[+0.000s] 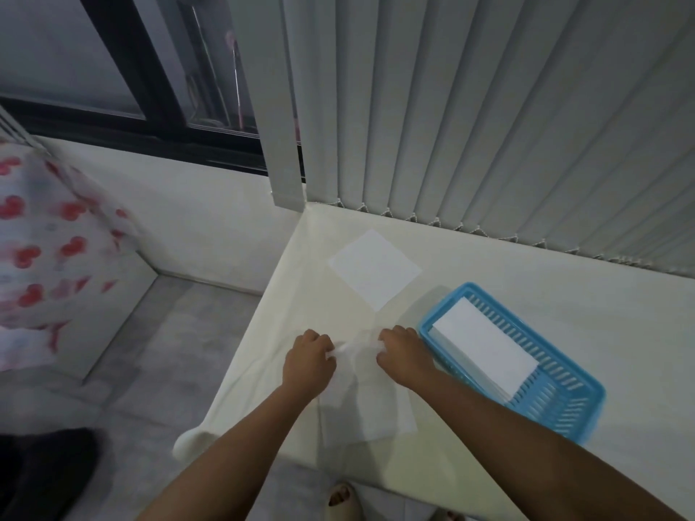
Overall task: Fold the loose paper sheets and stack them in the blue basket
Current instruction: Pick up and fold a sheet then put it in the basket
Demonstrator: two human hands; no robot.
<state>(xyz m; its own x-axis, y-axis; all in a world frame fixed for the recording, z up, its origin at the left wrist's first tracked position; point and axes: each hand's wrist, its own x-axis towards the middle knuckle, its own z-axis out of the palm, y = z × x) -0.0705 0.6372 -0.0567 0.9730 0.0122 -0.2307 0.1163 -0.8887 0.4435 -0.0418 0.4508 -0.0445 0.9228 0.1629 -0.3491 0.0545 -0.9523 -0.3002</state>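
Head view: no brand, label or legible writing appears on any item; both paper faces that show are blank.

The sheet being worked (366, 400) lies on the cream-covered table (489, 287), near its front edge. Its far edge is lifted and blurred between the two hands, so the exact fold line cannot be made out. The near part of the sheet lies flat and is partly shaded by the forearms.

The left hand (308, 361) is knuckles-up, with its fingers (326, 345) curled and pinching the raised far edge at the left end. The right hand (404, 355) is posed likewise, its fingers (385, 342) closed on the same edge at the right end. Both forearms reach in from the bottom of the frame and are cut off there.

A second loose sheet (374, 268) lies flat farther back on the table, turned cornerwise and well apart from the hands. The blue basket (564, 404) sits just right of the right hand and holds a stack of folded paper (485, 349) at its far end; how many sheets are in the stack cannot be told.

Vertical blinds (489, 126) hang behind the table. At the left, a red-patterned cloth (49, 235) is blurred. Toes in a sandal (342, 498) show below the table edge.
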